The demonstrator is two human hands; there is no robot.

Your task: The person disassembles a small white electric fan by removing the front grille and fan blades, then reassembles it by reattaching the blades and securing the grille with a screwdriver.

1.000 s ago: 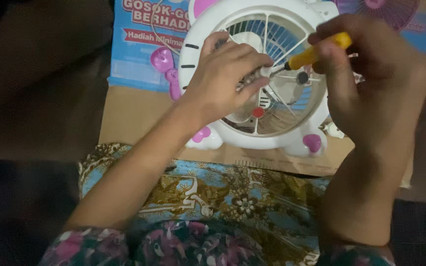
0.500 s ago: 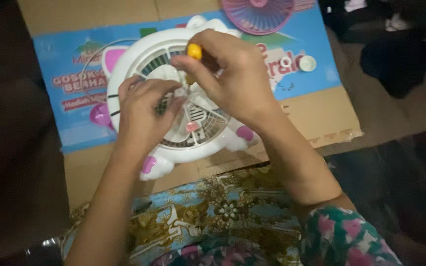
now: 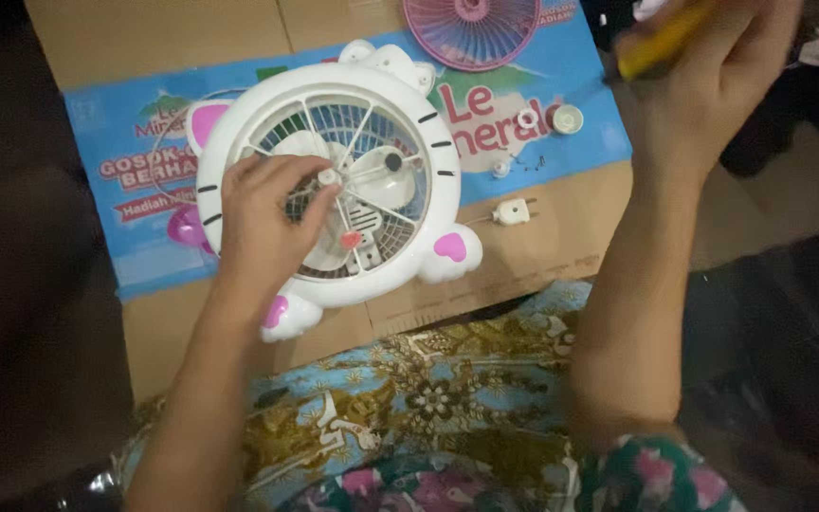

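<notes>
- The left hand point(image 3: 263, 223) rests on the white round plastic fan with pink cat ears and paws point(image 3: 334, 180), its fingertips pinched on the small hub at the centre of the grille.
- The right hand point(image 3: 713, 90) is raised up and to the right of the fan, closed around a yellow-handled screwdriver point(image 3: 661, 43); it is blurred.
- The fan lies flat under the left hand. It looks light and stiff, with thin grille ribs that would likely snap; I judge the thick outer ring the safest place to take hold.
- Beneath it lies a flattened brown cardboard box point(image 3: 542, 246) with a blue printed label panel point(image 3: 571, 152).
- Between the hands sit a white plug point(image 3: 512, 212) and small white caps point(image 3: 567, 118).
- Above them lies a pink round fan grille point(image 3: 471, 28).
</notes>
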